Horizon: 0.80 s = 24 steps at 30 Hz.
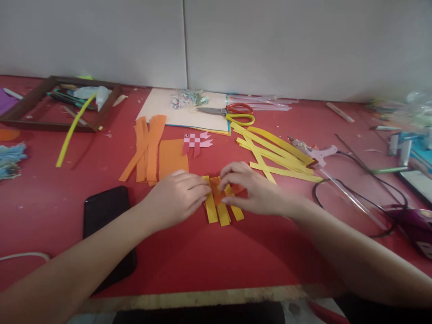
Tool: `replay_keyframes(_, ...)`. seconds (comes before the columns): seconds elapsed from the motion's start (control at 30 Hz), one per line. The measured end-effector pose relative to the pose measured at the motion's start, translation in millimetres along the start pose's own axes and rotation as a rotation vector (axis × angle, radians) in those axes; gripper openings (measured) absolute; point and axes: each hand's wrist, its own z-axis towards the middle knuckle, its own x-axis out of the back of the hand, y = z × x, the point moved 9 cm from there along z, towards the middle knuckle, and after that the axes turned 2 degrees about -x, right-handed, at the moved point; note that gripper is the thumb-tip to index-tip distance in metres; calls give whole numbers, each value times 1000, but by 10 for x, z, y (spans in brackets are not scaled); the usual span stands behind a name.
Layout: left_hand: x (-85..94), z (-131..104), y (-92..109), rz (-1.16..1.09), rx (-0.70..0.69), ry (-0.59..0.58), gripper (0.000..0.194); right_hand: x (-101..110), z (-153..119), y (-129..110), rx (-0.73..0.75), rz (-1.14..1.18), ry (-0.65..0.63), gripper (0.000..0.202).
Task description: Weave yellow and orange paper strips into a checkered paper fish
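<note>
Yellow and orange paper strips (223, 215) are crossed over and under each other in a small weave near the front of the table. At its left side, my left hand (177, 198) is closed, with thumb and fingertips on the yellow strip there. Over the right part curves my right hand (253, 191), its thumb and fingers apart and the tips at the orange paper between the yellow strips. The palm hides part of the weave. Just behind lies a pink-and-red woven paper fish (194, 141). An orange paper sheet (172, 157) lies beside my left hand.
Orange strips (152, 148) lie left of centre, loose yellow strips (276, 155) to the right. Scissors (232, 112) rest on pale sheets (164, 108). A glue gun (319, 155) trails its cable at right. A black phone (106, 209) lies under my left forearm; a wooden frame (43, 125) stands behind.
</note>
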Motion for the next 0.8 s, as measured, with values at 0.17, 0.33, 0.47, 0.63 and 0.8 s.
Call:
replay_keyframes(0.17,11,-9,3,0,-10,15,22,108,2,231,-62,-12,-42,6)
replay_keyframes(0.33,-12,-18,-6,-19,-4,-6,22,82,-1,280,-76,-61,-80,7)
replay_keyframes(0.47,-18,-16,-6,-29,0,-12,24,67,-8,221,-61,-88,-93,9)
replay_keyframes(0.63,-33,-24,-18,-30,6,-16,22,62,-22,159,-23,-77,-106,12)
replay_keyframes(0.8,-61,-41,-35,-44,12,-19,24,38,-21,204,-84,-61,-105,13)
